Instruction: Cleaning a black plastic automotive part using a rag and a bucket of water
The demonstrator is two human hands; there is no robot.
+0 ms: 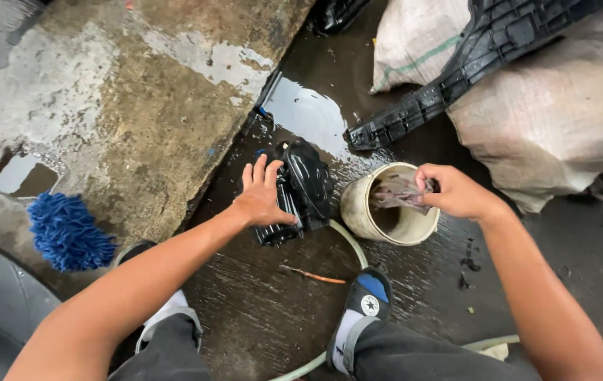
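Head view is showing the left hand [262, 197] pressing flat, fingers spread wide, on a black plastic part [301, 190] lying on the wet ground. The right hand [456, 192] is pinching a grey rag [399, 192] over a cream bucket [386, 215], fingers closed on the cloth. Judging from the slick floor, the part is likely sliding under the open palm, since nothing is gripping it. The bucket is risking tipping if the rag snags its rim.
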